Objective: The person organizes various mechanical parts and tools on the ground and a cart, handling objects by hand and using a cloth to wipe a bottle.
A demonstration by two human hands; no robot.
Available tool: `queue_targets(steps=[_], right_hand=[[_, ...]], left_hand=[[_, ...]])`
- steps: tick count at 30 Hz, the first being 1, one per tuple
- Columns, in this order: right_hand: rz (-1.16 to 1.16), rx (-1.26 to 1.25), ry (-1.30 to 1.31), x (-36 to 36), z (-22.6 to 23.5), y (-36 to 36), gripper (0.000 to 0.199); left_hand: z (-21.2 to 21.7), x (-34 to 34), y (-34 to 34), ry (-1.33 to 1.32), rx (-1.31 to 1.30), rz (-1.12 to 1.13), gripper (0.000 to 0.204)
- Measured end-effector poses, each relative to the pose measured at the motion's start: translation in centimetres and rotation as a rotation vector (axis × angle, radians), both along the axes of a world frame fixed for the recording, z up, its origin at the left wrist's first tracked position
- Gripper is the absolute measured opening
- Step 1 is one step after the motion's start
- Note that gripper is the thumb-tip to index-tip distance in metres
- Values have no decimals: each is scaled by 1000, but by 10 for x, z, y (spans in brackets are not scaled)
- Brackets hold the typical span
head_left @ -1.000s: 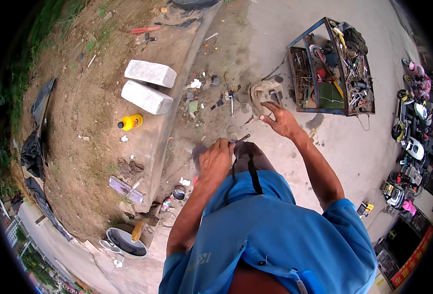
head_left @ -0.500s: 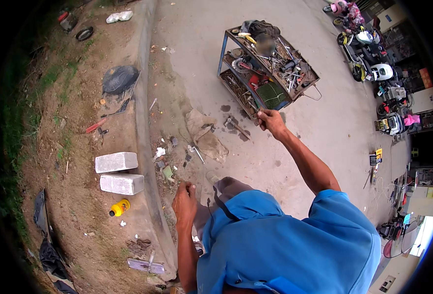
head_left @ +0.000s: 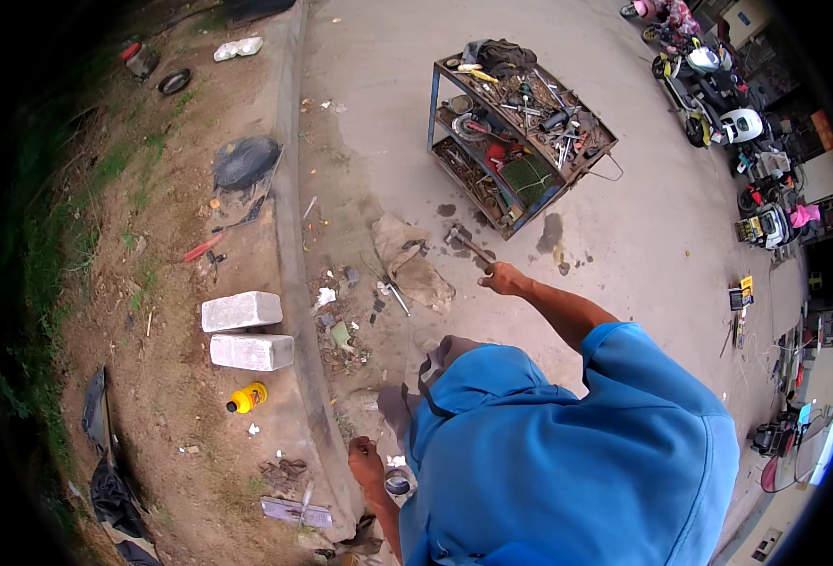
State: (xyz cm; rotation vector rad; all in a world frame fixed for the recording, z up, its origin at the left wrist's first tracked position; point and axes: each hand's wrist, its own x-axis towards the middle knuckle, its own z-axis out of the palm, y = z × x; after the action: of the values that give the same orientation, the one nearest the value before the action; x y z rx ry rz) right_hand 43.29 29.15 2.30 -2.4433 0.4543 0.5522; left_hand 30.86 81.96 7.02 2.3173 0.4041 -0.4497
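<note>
At the end of the wooden handle of a hammer [head_left: 471,247], my right hand [head_left: 505,279] has its fingers closed round the handle. The hammer's metal head points away from me, toward the tool cart. Low on the left, my left hand [head_left: 366,458] hangs beside my leg with its fingers curled in. Whether anything is inside those fingers is hidden. Left of the hammer, a brown cloth or sack [head_left: 415,266] lies crumpled on the ground, with a metal rod-like tool [head_left: 399,300] at its near edge.
Beyond the hammer stands a metal tool cart [head_left: 518,226] loaded with tools. A concrete curb [head_left: 292,208] runs along the left. Past it are two pale blocks [head_left: 250,352], a yellow bottle [head_left: 248,397] and a black basin-like object [head_left: 246,162]. Parked scooters [head_left: 743,126] line the far right.
My right hand has come down from near the cart's corner to the hammer's handle. My left hand has dropped nearer to me. The view has shifted slightly.
</note>
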Motion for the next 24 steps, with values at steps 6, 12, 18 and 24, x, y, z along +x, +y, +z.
queue_targets(steps=[6, 12, 18, 24], right_hand=[[148, 43, 390, -89, -42, 45, 55], [211, -44, 225, -61, -47, 19, 44], [257, 14, 18, 18, -33, 42, 41], [123, 529, 277, 26, -69, 64, 18]], left_hand=[[-51, -119, 56, 18, 92, 116, 10], [-156, -245, 72, 101, -165, 484, 9], [-148, -302, 52, 436, -327, 1078, 10], [-93, -303, 65, 188, 129, 1101, 49]])
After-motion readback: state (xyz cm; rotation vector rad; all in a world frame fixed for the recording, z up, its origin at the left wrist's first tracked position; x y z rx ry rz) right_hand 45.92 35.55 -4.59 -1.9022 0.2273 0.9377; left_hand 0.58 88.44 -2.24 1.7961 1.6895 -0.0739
